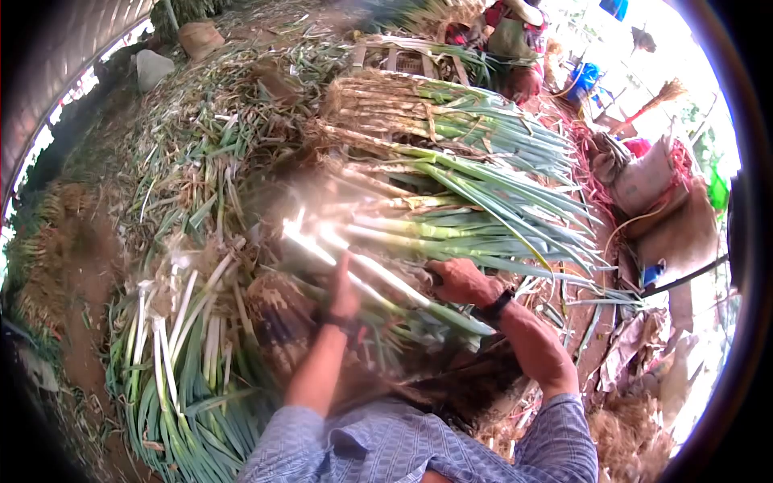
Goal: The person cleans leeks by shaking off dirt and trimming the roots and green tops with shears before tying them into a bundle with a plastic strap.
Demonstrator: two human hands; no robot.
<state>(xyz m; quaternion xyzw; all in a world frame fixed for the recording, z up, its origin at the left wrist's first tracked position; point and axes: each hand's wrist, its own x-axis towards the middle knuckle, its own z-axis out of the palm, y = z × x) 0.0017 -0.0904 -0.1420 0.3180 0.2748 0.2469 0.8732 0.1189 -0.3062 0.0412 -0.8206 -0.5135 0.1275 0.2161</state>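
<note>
Right hand (463, 282) clenches something dark (436, 278); we cannot tell whether left hand (345, 291) grips. Leeks (378, 269) seem light, firm: hold mid-stalk.

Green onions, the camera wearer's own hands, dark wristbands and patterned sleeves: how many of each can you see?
Green onions: too many overlap to count
Hands: 2 (left hand, right hand)
Dark wristbands: 2
Patterned sleeves: 2
Total, without the onions: 6
</note>
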